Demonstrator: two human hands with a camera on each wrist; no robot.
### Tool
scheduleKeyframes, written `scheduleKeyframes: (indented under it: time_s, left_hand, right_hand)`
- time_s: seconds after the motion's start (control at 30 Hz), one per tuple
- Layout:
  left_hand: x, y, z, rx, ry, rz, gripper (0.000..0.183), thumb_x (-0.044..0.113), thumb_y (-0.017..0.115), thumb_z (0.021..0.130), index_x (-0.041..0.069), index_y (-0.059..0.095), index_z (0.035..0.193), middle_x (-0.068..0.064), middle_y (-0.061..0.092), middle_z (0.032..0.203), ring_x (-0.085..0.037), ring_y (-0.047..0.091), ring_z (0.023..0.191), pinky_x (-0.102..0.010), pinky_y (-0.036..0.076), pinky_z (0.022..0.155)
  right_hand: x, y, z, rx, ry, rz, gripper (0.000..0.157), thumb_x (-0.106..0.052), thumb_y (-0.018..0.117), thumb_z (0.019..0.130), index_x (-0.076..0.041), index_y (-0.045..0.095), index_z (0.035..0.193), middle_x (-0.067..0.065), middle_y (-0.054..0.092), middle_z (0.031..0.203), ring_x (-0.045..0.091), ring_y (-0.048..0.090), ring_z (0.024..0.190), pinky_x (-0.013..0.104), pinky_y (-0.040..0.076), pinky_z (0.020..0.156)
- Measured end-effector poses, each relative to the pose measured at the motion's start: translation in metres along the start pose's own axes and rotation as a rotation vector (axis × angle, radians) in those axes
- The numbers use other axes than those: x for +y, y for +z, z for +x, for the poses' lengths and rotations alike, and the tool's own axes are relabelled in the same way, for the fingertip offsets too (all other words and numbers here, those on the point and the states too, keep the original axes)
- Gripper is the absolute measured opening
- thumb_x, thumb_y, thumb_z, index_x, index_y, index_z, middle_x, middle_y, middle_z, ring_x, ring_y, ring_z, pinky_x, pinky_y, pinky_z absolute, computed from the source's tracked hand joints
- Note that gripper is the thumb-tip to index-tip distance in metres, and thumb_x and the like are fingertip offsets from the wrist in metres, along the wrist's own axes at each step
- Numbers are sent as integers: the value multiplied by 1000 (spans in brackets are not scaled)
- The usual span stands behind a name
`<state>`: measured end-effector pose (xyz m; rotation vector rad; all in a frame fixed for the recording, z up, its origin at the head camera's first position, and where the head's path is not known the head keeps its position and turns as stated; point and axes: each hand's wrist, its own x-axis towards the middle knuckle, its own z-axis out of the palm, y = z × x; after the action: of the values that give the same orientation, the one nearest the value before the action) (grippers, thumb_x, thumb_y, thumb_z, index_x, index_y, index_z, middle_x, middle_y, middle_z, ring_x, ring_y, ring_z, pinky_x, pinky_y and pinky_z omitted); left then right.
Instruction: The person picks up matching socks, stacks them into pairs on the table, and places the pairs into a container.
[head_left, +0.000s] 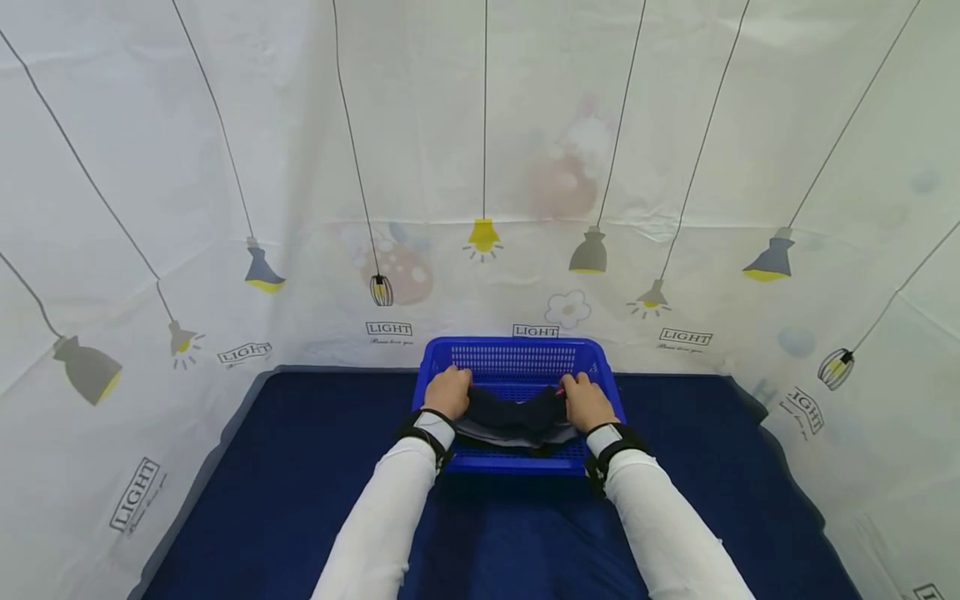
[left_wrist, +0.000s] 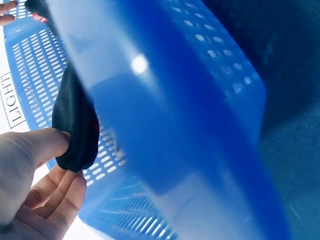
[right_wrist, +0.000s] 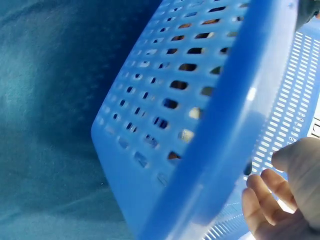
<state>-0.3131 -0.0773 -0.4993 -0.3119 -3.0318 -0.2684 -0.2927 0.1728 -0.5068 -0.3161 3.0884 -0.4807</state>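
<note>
A blue plastic basket (head_left: 517, 464) with slotted walls stands on the dark blue surface, holding folded cloths. My left hand (head_left: 448, 392) pinches one end of a dark folded cloth (head_left: 517, 412) between thumb and fingers; the left wrist view shows this dark cloth (left_wrist: 75, 120) clearly. Over the basket's right side is my right hand (head_left: 588, 402), near the cloth's other end, where a small red patch shows. In the right wrist view, the right hand (right_wrist: 285, 195) has its thumb and fingers apart, with no cloth visible between them. A grey cloth (head_left: 487, 433) lies beneath the dark one.
A dark blue cloth (head_left: 315, 483) covers the surface under the basket. Behind it and at both sides hangs a pale sheet (head_left: 420, 167) printed with lamps. The basket's far wall (head_left: 517, 360) stands close to that sheet.
</note>
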Motion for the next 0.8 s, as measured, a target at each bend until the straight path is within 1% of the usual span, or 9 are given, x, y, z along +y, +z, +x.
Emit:
scheduleKeyframes:
  time_s: [0.13, 0.27, 0.33, 0.47, 0.53, 0.6, 0.7, 0.8]
  left_hand:
    - [0, 2, -2, 9, 8, -6, 15, 3, 74, 83, 7, 75, 97, -15, 71, 98, -34, 72, 89, -46, 59, 77]
    - [0, 4, -4, 12, 3, -8, 13, 2, 74, 84, 6, 74, 96, -16, 71, 97, -34, 72, 88, -46, 59, 77]
    - [-1, 5, -4, 24, 7, -2, 10, 3, 75, 84, 7, 74, 93, -15, 71, 95, -34, 72, 86, -46, 59, 76]
    - [-1, 6, -3, 18, 21, 6, 7, 5, 76, 84, 7, 73, 90, -14, 70, 93, -34, 71, 86, -46, 58, 75]
    - [-1, 6, -2, -9, 37, 10, 6, 6, 75, 84, 8, 73, 89, -13, 71, 94, -32, 71, 87, -45, 58, 76]
    - [-1, 5, -2, -55, 60, 6, 8, 5, 75, 84, 9, 75, 91, -11, 72, 97, -29, 71, 90, -44, 58, 78]
    - [-1, 3, -2, -141, 91, -11, 13, 4, 73, 85, 11, 77, 95, -8, 75, 104, -27, 71, 97, -42, 58, 83]
    - [-1, 0, -4, -207, 103, -20, 14, 6, 72, 87, 12, 79, 97, -6, 76, 108, -26, 71, 102, -43, 58, 87]
  right_hand:
    - [0, 0, -2, -45, 23, -13, 27, -1, 56, 95, 3, 62, 121, 29, 59, 116, 48, 64, 102, 57, 54, 87]
    - [-1, 2, -2, -67, 20, -38, 27, -5, 59, 96, -1, 65, 122, 25, 59, 119, 45, 62, 106, 57, 54, 89]
    - [-2, 3, -2, -72, 0, -57, 27, -7, 60, 96, -2, 65, 122, 24, 58, 121, 43, 60, 108, 56, 53, 90]
    - [-8, 4, -1, -86, -63, -92, 31, -13, 62, 98, -5, 64, 127, 21, 59, 129, 42, 58, 117, 58, 51, 94]
    - [-10, 4, -2, -97, -96, -98, 33, -14, 63, 97, -5, 65, 129, 20, 60, 133, 43, 56, 122, 61, 49, 97]
    - [-12, 5, -2, -124, -124, -106, 33, -16, 64, 97, -7, 66, 129, 20, 61, 135, 44, 56, 125, 63, 48, 99]
    - [-11, 6, -4, -174, -152, -104, 29, -16, 63, 97, -7, 69, 124, 20, 64, 131, 44, 59, 122, 63, 48, 98]
    - [-10, 7, -6, -209, -169, -91, 24, -14, 63, 96, -6, 71, 117, 21, 67, 122, 44, 63, 114, 62, 50, 94]
